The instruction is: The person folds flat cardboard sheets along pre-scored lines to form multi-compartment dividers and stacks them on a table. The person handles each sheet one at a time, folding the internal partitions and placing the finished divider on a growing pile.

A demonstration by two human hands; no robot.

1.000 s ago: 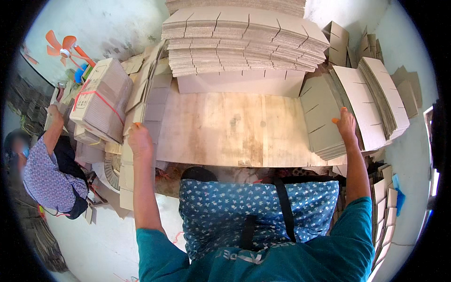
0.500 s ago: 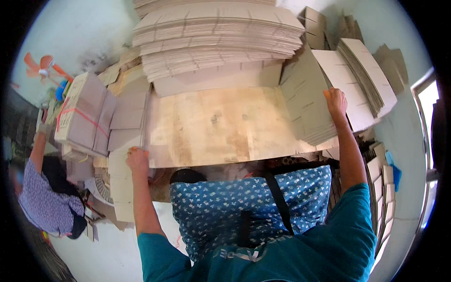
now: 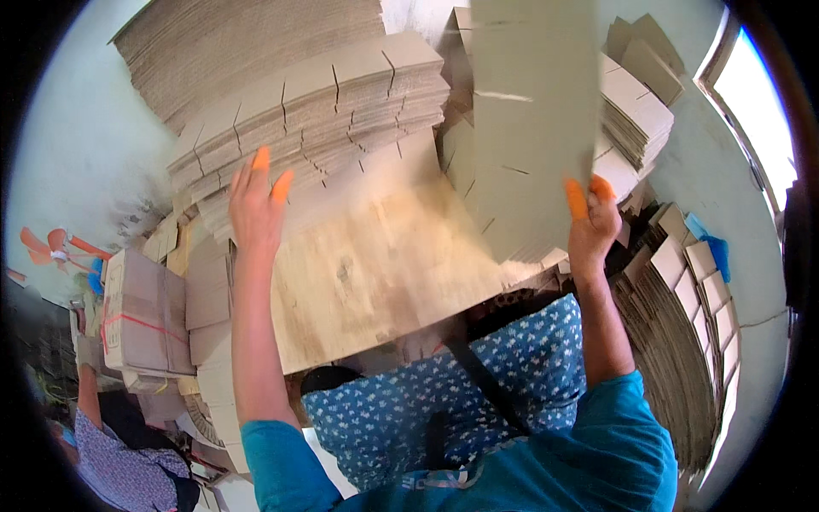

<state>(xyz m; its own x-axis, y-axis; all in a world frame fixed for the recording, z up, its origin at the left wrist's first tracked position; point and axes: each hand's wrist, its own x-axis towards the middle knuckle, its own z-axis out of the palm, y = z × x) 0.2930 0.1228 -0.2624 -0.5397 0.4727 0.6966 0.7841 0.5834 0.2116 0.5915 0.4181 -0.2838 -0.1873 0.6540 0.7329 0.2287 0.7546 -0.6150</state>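
Observation:
Orange covers sit on fingers of both hands. My right hand (image 3: 595,224) pinches the right edge of a long, pale slotted cardboard sheet (image 3: 537,111), which stands raised over the right end of the wooden board (image 3: 358,282). The sheet's upper end runs out of the picture. Spread fingers show on my left hand (image 3: 258,205), which holds nothing. It is in front of a thick stack of slotted cardboard sheets (image 3: 316,94) at the back; whether it touches them I cannot tell. More upright sheets stand at the board's right end, partly hidden behind the raised one.
A taped cardboard bundle with red string (image 3: 145,320) stands at left, near an orange fan (image 3: 58,247). Another person (image 3: 128,444) works at lower left. More cardboard stacks (image 3: 636,111) stand at right, with packed pieces (image 3: 682,341) below. A blue floral cloth (image 3: 452,375) covers my lap.
My left hand has left the flat cardboard at the board's left edge and moved forward, fingers opening. My right hand now has a sheet raised by its edge. The view has turned.

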